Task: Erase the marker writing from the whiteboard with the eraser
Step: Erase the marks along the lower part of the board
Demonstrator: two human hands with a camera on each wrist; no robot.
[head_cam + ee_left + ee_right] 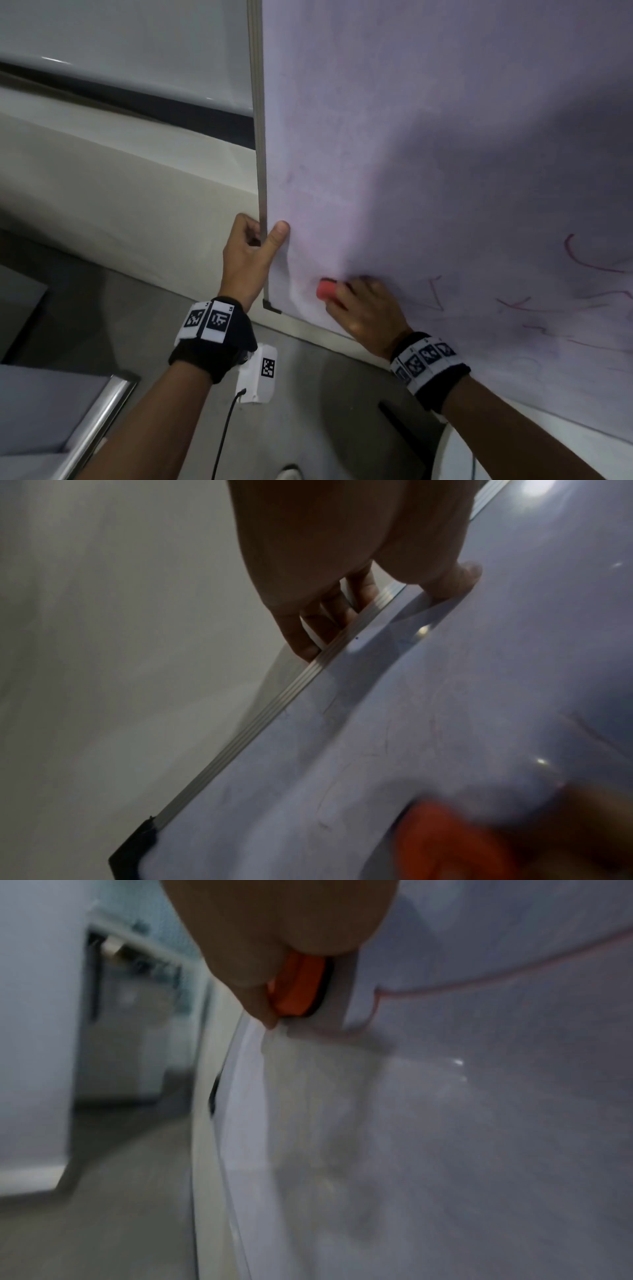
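Note:
A large whiteboard [428,137] stands upright and fills the right of the head view. Faint red marker strokes [582,260] remain at its lower right. My left hand [251,255] grips the board's metal left frame [261,154], with the thumb on the front face and the fingers [329,620] curled behind the edge. My right hand [363,308] holds a red-orange eraser [327,289] flat against the board near its lower left corner. The same eraser [301,985] shows under my fingers in the right wrist view, and a blurred eraser [445,840] shows in the left wrist view.
A pale wall [120,178] and a grey floor [137,325] lie left of the board. On the floor sit a white tagged box [260,375] with a black cable [226,431], and a metal-edged panel [99,421] at the lower left.

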